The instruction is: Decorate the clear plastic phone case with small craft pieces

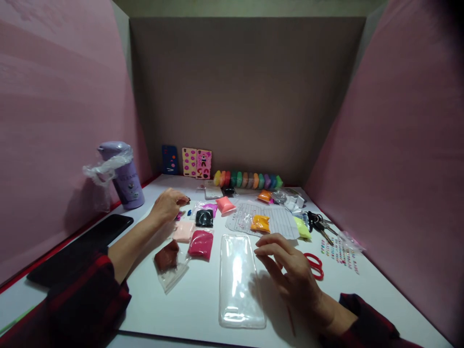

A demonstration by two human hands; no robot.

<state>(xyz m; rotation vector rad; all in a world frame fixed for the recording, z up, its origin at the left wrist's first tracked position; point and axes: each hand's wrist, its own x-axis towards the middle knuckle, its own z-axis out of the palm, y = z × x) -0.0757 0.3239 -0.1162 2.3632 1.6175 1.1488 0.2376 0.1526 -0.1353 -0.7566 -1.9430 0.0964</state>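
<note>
Pinching brown clay bit (pixel 183 200) in left hand (pixel 167 205) grip, clear phone case (pixel 239 280) beside right hand (pixel 290 270)

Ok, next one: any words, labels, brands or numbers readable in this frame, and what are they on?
Nothing can be read for certain.
Purple cup: a line of pale lettering on its side, too blurred to read.
Lined paper sheet: ruled lines only, any writing too small to tell.
Three decorated phone cases against the back wall: shapes and figures, no legible letters.
Gem sticker sheet: coloured dots only.
</note>
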